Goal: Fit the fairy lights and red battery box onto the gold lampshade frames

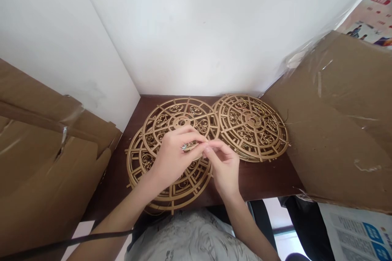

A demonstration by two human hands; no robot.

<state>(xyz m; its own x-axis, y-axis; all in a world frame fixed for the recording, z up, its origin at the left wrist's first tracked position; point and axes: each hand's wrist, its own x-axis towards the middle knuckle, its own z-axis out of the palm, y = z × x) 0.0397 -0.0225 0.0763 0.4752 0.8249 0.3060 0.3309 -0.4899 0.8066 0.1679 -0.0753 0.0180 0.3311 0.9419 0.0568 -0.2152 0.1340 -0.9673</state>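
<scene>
My left hand (180, 147) and my right hand (225, 163) meet at their fingertips above the table, both closed in a pinch. Whatever lies between the fingers is too small to make out. Directly beneath them are overlapping gold openwork discs (173, 203) with scrollwork and concentric rings, partly hidden by my left hand and forearm. To the right lies a second stack of similar gold discs (272, 151), with thin wire-like strands (260, 110) across its top. A small round shiny spot, perhaps a ring, shows by my left fingers.
The dark brown tabletop (257, 179) ends close to my body. Cardboard walls stand on the left (39, 171) and on the right (333, 118), and a white wall (196, 36) rises behind. A dark cord (92, 236) crosses at lower left.
</scene>
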